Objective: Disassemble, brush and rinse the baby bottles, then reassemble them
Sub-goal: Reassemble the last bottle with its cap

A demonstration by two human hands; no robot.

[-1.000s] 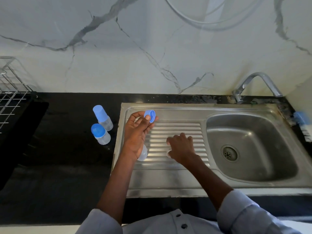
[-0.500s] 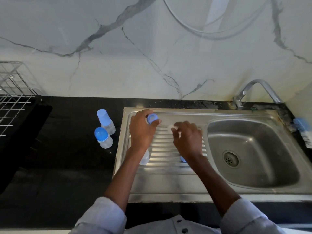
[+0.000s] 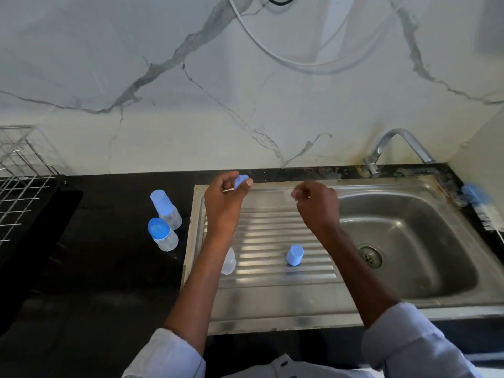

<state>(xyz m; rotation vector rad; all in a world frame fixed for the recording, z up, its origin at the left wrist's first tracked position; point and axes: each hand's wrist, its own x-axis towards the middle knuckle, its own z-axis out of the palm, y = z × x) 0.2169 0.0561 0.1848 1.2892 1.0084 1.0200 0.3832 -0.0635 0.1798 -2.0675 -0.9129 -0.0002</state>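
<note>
1. While pinching the blue ring (image 3: pixel 241 181) between thumb and fingertips above the far-left corner of the drainboard (image 3: pixel 272 290), holds the left hand (image 3: pixel 225 205) otherwise curled.
2. Right hand (image 3: pixel 317 207): pinched on a small pale piece (image 3: pixel 288 193), probably the teat, above the drainboard's far edge. Too blurred to confirm.
3. Bare bottle body (image 3: pixel 228 261): on the drainboard's near-left part, seemingly upright, half hidden under the left forearm. Nearer the left hand.
4. Blue cap (image 3: pixel 294 255) on the mid-drainboard. Two capped bottles (image 3: pixel 163 222) just off the drainboard's left side. Brush (image 3: pixel 482 208) well off to its right, past the basin.

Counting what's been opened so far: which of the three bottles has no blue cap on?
The clear bottle on the drainboard, half hidden behind the left forearm; both counter bottles are capped.
</note>
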